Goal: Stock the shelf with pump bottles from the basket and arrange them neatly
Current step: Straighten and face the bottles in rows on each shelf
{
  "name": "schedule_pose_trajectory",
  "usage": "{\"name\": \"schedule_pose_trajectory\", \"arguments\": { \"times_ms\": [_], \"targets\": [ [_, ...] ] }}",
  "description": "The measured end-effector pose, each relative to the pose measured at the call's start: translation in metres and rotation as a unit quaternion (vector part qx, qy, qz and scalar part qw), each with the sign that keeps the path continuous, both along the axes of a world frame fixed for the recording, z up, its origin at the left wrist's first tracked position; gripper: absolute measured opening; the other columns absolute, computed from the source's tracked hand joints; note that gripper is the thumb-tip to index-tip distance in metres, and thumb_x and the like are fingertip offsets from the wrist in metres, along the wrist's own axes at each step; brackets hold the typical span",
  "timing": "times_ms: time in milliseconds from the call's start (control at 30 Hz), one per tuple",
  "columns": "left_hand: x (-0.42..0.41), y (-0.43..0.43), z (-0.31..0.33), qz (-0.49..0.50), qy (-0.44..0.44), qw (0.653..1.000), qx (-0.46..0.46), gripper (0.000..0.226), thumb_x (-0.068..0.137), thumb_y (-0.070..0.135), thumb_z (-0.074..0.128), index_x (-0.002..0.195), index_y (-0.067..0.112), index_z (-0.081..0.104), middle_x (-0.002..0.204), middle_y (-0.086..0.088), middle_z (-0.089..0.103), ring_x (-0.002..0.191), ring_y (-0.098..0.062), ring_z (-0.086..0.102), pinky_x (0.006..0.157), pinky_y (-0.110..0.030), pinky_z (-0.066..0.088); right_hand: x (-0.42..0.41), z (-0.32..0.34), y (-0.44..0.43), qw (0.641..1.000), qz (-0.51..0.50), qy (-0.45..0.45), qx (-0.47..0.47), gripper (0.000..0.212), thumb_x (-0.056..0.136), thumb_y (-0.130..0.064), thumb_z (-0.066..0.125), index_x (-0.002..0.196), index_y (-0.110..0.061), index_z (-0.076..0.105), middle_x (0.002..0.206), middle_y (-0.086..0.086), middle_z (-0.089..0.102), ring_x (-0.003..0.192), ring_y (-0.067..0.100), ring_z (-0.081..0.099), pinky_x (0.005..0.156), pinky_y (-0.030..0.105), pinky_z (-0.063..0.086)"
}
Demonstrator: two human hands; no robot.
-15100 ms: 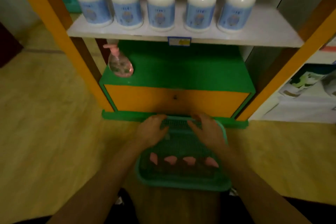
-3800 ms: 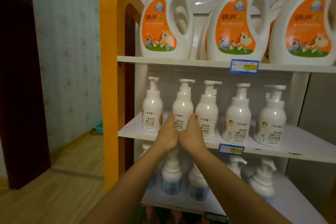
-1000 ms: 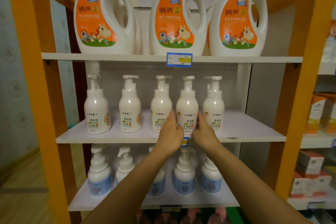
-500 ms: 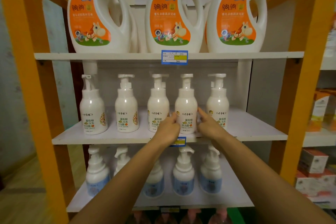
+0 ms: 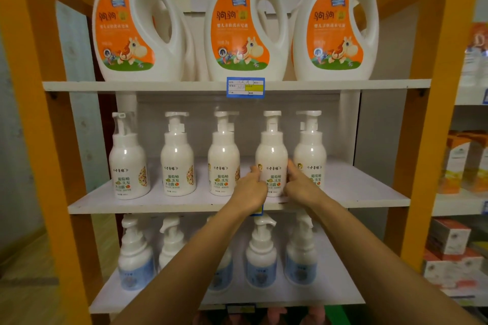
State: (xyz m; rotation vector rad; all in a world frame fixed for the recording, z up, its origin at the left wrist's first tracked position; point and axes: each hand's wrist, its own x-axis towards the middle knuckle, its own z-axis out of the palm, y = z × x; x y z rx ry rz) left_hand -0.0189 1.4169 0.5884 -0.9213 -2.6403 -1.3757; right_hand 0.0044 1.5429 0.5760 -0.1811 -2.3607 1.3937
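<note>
Since half a second ago the fourth pump bottle (image 5: pixel 272 152) has slid a little to the right along the middle shelf (image 5: pixel 365 190). It now stands upright just beside the fifth pump bottle (image 5: pixel 311 149), with only a thin slit between them, and the gap back to the third pump bottle (image 5: pixel 224 155) has widened.

Both arms reach in from below. The left hand (image 5: pixel 250 190) has its grip closed on the bottle's left flank, fingers curled and thumb raised against the label. The right hand (image 5: pixel 301 187) holds the opposite flank, one finger lying up in the slit next to the fifth bottle. I cannot tell whether the bottle's base is lifted or resting on the board.

All five white bottles stand in a row set slightly back from the front edge of the shelf. The first pump bottle (image 5: pixel 128 163) and second pump bottle (image 5: pixel 177 161) are evenly spaced on the left. Bare board runs to the right of the fifth bottle as far as the white upright (image 5: pixel 350 126), which is the widest free stretch on this level. Headroom is tight, as the pump heads sit not far under the top shelf (image 5: pixel 105 86), where three large detergent jugs (image 5: pixel 244 34) stand and a blue price tag (image 5: pixel 245 87) hangs on the lip.

Blue-labelled pump bottles (image 5: pixel 261 264) line the lower shelf (image 5: pixel 336 287) under the forearms. Orange frame posts (image 5: pixel 39 113) close both sides, and boxed goods (image 5: pixel 449 239) fill the neighbouring rack to the right.
</note>
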Motion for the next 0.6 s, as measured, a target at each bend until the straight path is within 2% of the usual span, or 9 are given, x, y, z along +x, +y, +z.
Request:
{"name": "schedule_pose_trajectory", "arguments": {
  "times_ms": [100,200,300,400,467,533,600],
  "targets": [
    [0.001,0.001,0.0,-0.003,0.003,1.0,-0.005,0.034,0.088,0.006,0.031,0.121,0.005,0.039,0.122,-0.018,0.056,0.108,-0.033,0.055,0.096,-0.047,0.045,0.003,0.002,0.0,1.0,-0.003,-0.005,0.003,0.071,0.073,0.013,0.043,0.133,-0.024,0.037,0.123,0.01,0.059,0.113,0.027,0.056,0.097,0.048,0.048],
    [0.001,0.002,-0.001,-0.002,-0.004,1.0,0.008,0.038,0.088,0.004,0.029,0.125,0.005,0.037,0.121,-0.018,0.057,0.106,-0.031,0.055,0.093,-0.041,0.046,0.005,0.004,0.0,1.0,-0.003,-0.012,0.006,0.068,0.074,0.014,0.044,0.132,-0.022,0.039,0.122,0.011,0.059,0.113,0.027,0.056,0.097,0.049,0.048],
    [0.002,0.005,-0.004,0.004,-0.014,1.0,0.023,0.042,0.088,0.004,0.03,0.13,0.006,0.033,0.119,-0.016,0.057,0.104,-0.03,0.056,0.09,-0.039,0.047,0.018,0.009,-0.002,1.0,-0.011,-0.013,0.006,0.048,0.08,0.009,0.042,0.121,-0.015,0.048,0.12,0.01,0.061,0.113,0.027,0.056,0.098,0.043,0.047],
    [0.014,0.008,-0.01,0.06,0.065,0.991,0.104,0.032,0.086,-0.001,0.036,0.117,0.004,0.041,0.113,-0.007,0.052,0.106,-0.024,0.052,0.089,-0.032,0.044,0.036,0.011,0.002,1.0,-0.026,0.002,-0.008,0.039,0.086,0.0,0.044,0.118,-0.017,0.057,0.12,0.003,0.06,0.114,0.022,0.054,0.103,0.04,0.043],
    [0.029,0.009,-0.013,0.077,0.154,0.971,0.167,0.039,0.086,-0.003,0.04,0.122,0.009,0.043,0.116,0.003,0.045,0.108,-0.013,0.045,0.093,-0.023,0.038,0.046,0.01,0.011,0.996,-0.083,0.017,-0.03,0.032,0.087,-0.002,0.047,0.114,-0.014,0.061,0.118,0.004,0.061,0.109,0.023,0.057,0.101,0.038,0.045],
    [0.042,0.016,-0.015,0.045,0.204,0.961,0.183,0.041,0.086,-0.004,0.039,0.122,0.012,0.045,0.12,0.001,0.049,0.106,-0.011,0.047,0.094,-0.023,0.041,0.053,0.009,0.022,0.988,-0.136,0.04,-0.053,0.024,0.087,-0.001,0.046,0.095,-0.015,0.063,0.11,0.011,0.065,0.102,0.027,0.061,0.096,0.043,0.049],
    [0.051,0.027,-0.016,0.0,0.195,0.967,0.162,0.041,0.086,-0.003,0.038,0.123,0.013,0.046,0.125,-0.003,0.052,0.106,-0.012,0.047,0.096,-0.023,0.04,0.058,0.01,0.031,0.98,-0.181,0.057,-0.054,0.02,0.086,0.0,0.046,0.092,-0.016,0.057,0.111,0.014,0.063,0.104,0.03,0.059,0.093,0.046,0.05]
  ]
}}
